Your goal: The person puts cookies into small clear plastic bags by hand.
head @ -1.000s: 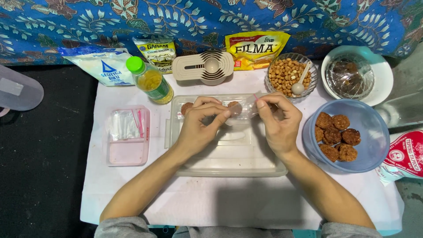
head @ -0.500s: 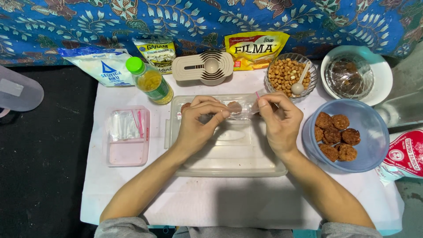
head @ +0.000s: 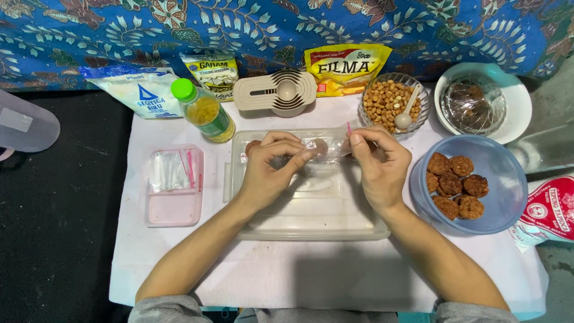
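Both hands over clear tray [head: 311, 224], centre of worktop [head: 179, 263]. Left hand [head: 269, 173] and right hand [head: 376, 164] fingers pinching small clear bag [head: 326, 149], stretched between them; brown patty seemingly inside. Blue bowl [head: 502, 209] of patties at 3 o'clock, within reach.

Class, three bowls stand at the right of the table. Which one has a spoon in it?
The clear glass bowl of peanuts, behind the right hand. A white spoon rests in it. The blue bowl holds brown fritters; the white bowl holds a crumpled clear wrap.
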